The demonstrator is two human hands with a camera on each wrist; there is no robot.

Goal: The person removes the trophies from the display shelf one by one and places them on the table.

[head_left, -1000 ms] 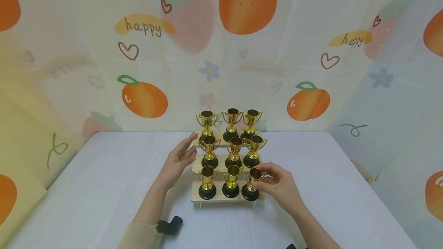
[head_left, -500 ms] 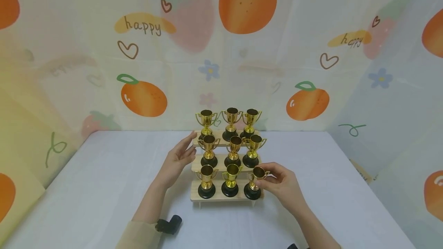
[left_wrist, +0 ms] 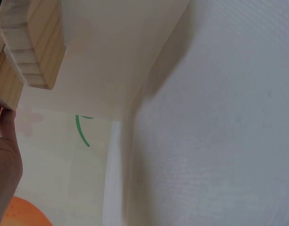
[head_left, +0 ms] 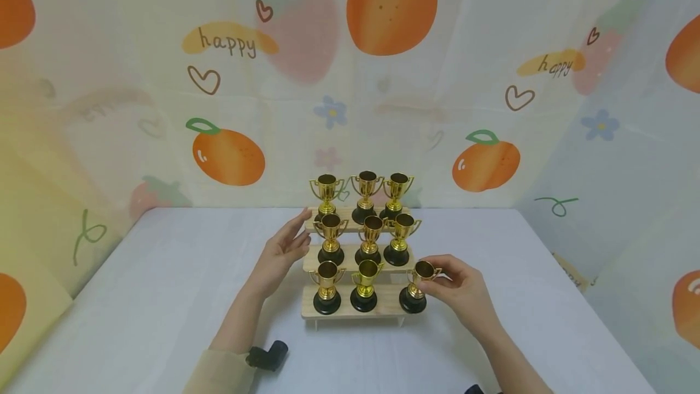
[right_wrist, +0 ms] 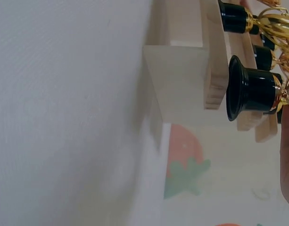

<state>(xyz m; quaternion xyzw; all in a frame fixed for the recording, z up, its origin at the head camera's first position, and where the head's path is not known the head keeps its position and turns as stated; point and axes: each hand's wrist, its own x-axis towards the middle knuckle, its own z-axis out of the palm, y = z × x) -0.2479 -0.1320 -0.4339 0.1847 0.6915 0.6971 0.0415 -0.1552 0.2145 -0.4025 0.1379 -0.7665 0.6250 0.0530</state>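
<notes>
A small gold trophy cup [head_left: 422,275] with a black base [right_wrist: 260,92] is pinched between the thumb and fingers of my right hand [head_left: 461,289]. It stands upright at the right end of the lowest step of a wooden tiered rack [head_left: 389,304]; the right wrist view shows its base out past the step's end, its underside exposed. My left hand [head_left: 280,258] is at the rack's left side, fingers extended, its fingertips touching the end of an upper step [left_wrist: 8,87]. Two trophies remain on the lowest step, a left one [head_left: 327,287] and a middle one [head_left: 364,284].
Three trophies, among them a middle one [head_left: 370,239], stand on the second step, and three more, among them a tall one [head_left: 365,193], on the top step. The rack sits on a white-covered table [head_left: 164,297]. Behind hangs a fruit-printed cloth [head_left: 383,114].
My right hand has moved the front right trophy to the right, away from the middle one, out to the lowest step's end. My left hand has kept its place.
</notes>
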